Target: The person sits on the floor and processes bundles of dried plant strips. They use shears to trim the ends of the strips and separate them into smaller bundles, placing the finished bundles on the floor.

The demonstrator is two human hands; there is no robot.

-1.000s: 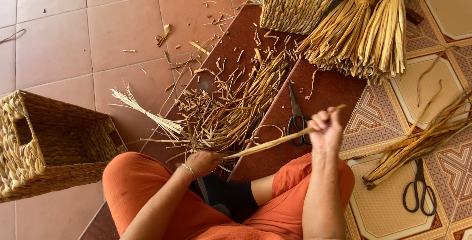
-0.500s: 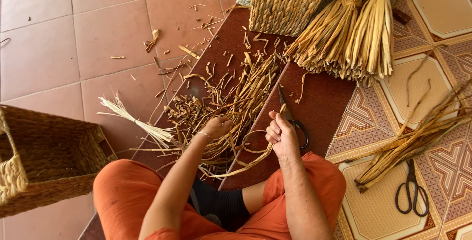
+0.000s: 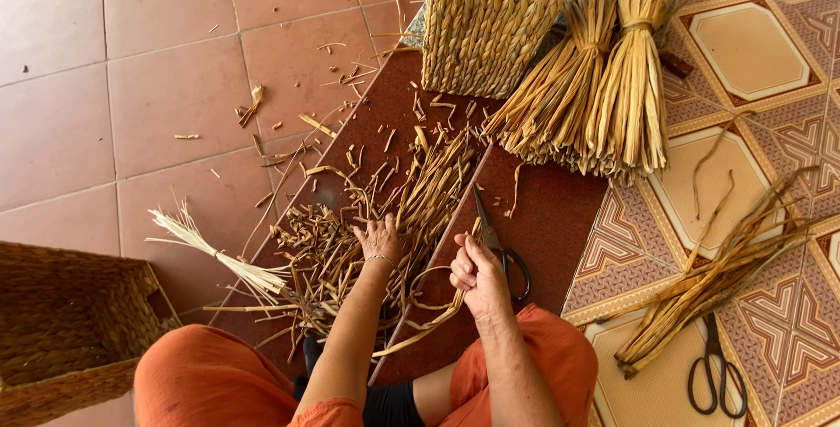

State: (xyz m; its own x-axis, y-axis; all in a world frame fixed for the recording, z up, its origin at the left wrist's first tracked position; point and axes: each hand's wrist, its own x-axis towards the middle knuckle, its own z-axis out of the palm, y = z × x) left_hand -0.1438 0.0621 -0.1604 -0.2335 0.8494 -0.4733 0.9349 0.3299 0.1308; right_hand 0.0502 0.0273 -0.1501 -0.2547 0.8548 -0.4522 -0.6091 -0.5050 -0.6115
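We saw the left hand (image 3: 380, 241) spread flat on the straw scraps (image 3: 337, 252) mid-frame — right hand (image 3: 477, 275) closed around a curved straw strand (image 3: 429, 318), scissors (image 3: 500, 248) just beside it.

Bare floor tiles (image 3: 131, 86) are left open to the left. Ahead, passage is blocked by a woven basket (image 3: 490, 16) and tied straw bundles (image 3: 604, 103); the scissors (image 3: 499, 248) lie just beside the right hand (image 3: 477, 274).

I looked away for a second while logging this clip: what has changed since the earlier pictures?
The right hand came down from its raised reach and now holds the long straw strand bent close to the lap. The left hand moved up into the straw scraps. Both scissors stayed put.
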